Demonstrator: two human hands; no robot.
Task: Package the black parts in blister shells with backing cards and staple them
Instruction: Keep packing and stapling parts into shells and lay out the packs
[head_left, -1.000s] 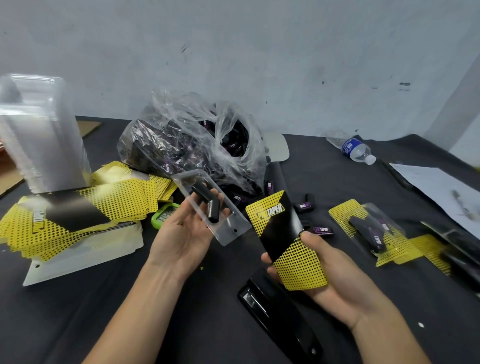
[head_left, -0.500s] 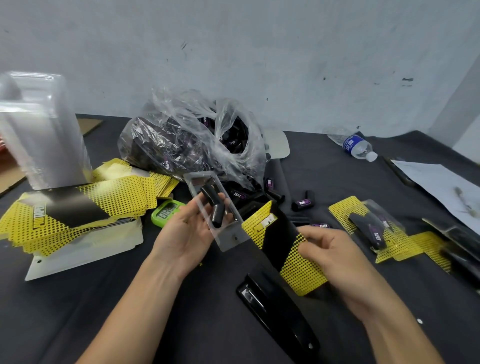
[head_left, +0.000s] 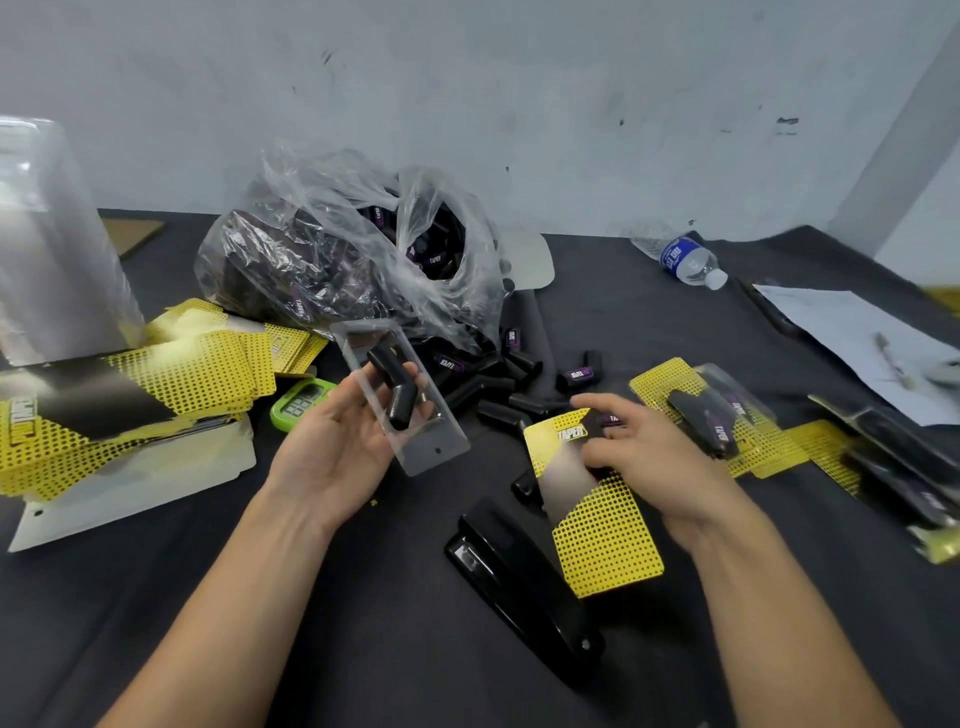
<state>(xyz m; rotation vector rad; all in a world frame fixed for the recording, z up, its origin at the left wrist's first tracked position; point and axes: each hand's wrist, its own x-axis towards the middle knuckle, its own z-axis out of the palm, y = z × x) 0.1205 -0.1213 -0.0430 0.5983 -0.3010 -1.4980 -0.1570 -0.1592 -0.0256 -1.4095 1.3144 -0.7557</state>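
Your L hand (head_left: 337, 447) grips the blister shell (head_left: 415, 441) w/ black part (head_left: 396, 392) inside; R hand (head_left: 644, 457) curls over backing card (head_left: 605, 540), grip unclear.

Our dark table (head_left: 363, 649) against a scuffed wall (head_left: 519, 78)
We see whitish plaster flecked with small black marks, a grey upright band (head_left: 904, 156) at its right, and black cloth covering the tabletop under even light.

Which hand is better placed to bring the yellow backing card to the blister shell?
Right, probably. The right hand holds the backing card, while the left hand is busy holding the blister shell with a black part inside.
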